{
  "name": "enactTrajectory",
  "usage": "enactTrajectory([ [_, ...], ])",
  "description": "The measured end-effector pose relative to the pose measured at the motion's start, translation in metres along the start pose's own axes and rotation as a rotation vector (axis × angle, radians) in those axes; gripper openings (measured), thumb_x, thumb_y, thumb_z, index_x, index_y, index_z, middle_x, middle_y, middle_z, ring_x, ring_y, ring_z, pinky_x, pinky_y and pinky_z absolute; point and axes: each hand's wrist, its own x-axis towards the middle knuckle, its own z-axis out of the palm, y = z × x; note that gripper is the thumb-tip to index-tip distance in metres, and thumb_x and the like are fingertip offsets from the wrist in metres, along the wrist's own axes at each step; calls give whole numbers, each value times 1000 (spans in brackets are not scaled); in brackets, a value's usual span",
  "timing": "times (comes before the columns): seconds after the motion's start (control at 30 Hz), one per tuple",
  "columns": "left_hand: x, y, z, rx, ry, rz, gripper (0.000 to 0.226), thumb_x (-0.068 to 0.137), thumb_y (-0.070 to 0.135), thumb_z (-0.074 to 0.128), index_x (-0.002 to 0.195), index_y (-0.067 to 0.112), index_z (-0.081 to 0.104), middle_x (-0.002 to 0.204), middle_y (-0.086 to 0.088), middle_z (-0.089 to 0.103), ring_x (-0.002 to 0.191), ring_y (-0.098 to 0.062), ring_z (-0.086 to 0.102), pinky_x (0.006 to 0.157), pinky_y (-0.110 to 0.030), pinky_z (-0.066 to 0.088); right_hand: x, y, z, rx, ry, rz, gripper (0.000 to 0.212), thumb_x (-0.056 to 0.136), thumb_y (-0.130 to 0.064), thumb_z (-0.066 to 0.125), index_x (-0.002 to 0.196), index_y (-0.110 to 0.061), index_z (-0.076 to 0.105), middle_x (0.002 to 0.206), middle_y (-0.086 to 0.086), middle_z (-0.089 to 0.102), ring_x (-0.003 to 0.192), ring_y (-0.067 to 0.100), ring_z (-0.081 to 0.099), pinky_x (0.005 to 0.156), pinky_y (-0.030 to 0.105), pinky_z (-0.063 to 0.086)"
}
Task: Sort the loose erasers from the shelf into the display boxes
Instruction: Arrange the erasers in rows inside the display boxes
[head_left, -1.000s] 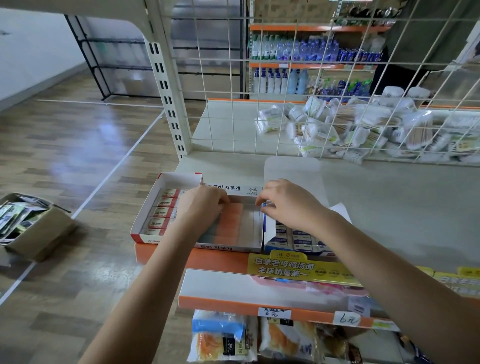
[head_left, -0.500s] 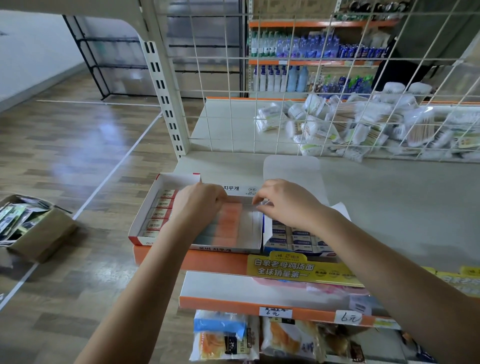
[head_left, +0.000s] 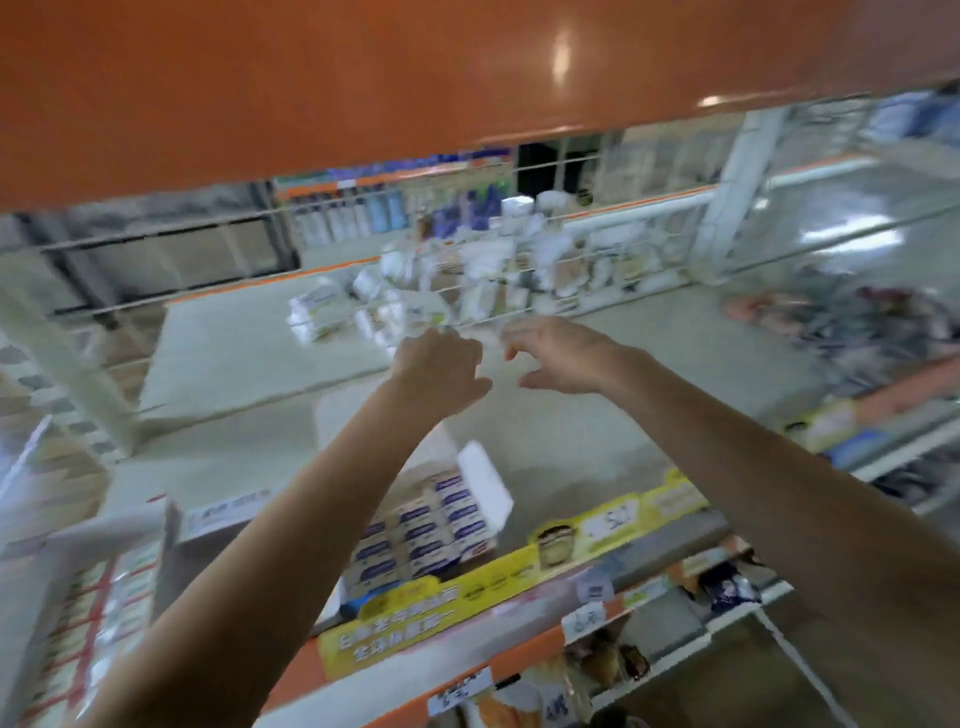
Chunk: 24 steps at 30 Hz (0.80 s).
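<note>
Sitting low centre on the shelf (head_left: 597, 447), the eraser box (head_left: 415, 530) lies under both arms, while further back the left hand (head_left: 441, 369) and right hand (head_left: 558, 353) hover mid-frame, fingers loosely curled, gripping nothing.

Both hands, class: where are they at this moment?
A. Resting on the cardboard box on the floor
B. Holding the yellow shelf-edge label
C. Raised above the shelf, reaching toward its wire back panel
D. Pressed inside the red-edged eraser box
C: the left hand and right hand are up near the wire back panel, well beyond the box of blue-labelled erasers.
</note>
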Motion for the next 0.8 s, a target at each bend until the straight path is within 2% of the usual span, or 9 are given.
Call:
enactTrajectory([
  [0.13,53,84,-9,32,-23,169,48,91,52,44,132,28,46,130,-2,49,121,-24,47,95,-38,44,-42,83,4,32,-39,214,45,91,-31,58,133,-21,47,135,4,44,124,22,45,100,32,36],
  [0.27,94,169,-13,-4,-15,294,50,91,52,46,135,29,42,135,-2,46,125,-23,43,97,-38,40,-81,168,14,76,-57,343,43,92,-28,57,133,-19,47,139,5,38,128,22,40,102,31,31],
  [0.37,121,225,-14,-49,-34,354,49,91,49,47,135,29,42,137,-2,43,128,-24,39,101,-41,37,-107,229,20,86,-78,413,43,93,-28,55,134,-18,46,141,6,37,129,23,40,105,32,32],
  [0.5,157,289,-16,-73,-35,412,47,93,45,46,136,26,42,138,-3,44,126,-25,41,98,-38,36,-139,298,22,56,-60,448,42,94,-24,54,134,-15,46,146,7,36,131,22,39,103,30,30],
  [0.57,175,317,-17,-86,-15,422,46,92,42,48,134,25,44,139,-2,43,126,-25,42,97,-37,37,-150,324,23,95,5,503,39,92,-15,56,129,-6,51,139,14,45,125,25,48,102,33,35],
  [0.63,193,341,-16,-109,12,424,43,92,39,50,132,25,47,139,-1,44,125,-24,44,96,-36,39,-154,356,28,138,74,520,34,85,-7,58,118,2,57,123,20,56,112,28,58,95,39,43],
  [0.73,224,368,-12,-164,90,432,42,94,27,46,136,27,44,140,0,44,124,-23,45,93,-32,42,-164,398,29,107,45,555,36,89,-12,52,125,-11,55,129,11,54,121,25,50,98,33,38],
  [0.8,244,380,-10,-209,107,418,41,92,17,45,133,25,46,136,-3,47,119,-25,50,90,-34,44,-167,424,29,97,43,577,37,91,-19,53,127,-13,54,131,11,52,123,25,49,98,34,40],
])
